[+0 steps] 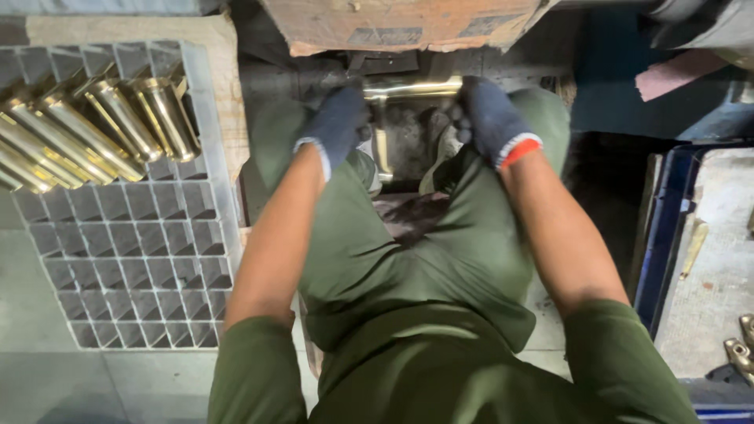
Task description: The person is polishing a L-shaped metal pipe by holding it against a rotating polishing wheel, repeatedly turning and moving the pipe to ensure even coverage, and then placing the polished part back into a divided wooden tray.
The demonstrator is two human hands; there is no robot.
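A shiny brass tube (412, 89) lies crosswise just past my knees, below a worn cardboard box (393, 23). My left hand (336, 126), in a dark knit glove with a white cuff, grips its left end. My right hand (491, 118), in a dark glove with a red cuff, holds its right end. Both arms reach forward over my green trousers. The middle of the tube shows between the gloves; its ends are hidden by my fingers.
A grey plastic grid crate (133, 251) stands at the left with several brass tubes (94, 133) slotted into its far cells. At the right is a blue-edged tray (667, 228) with a grey surface and small brass pieces (738, 353). Dark machine parts sit ahead.
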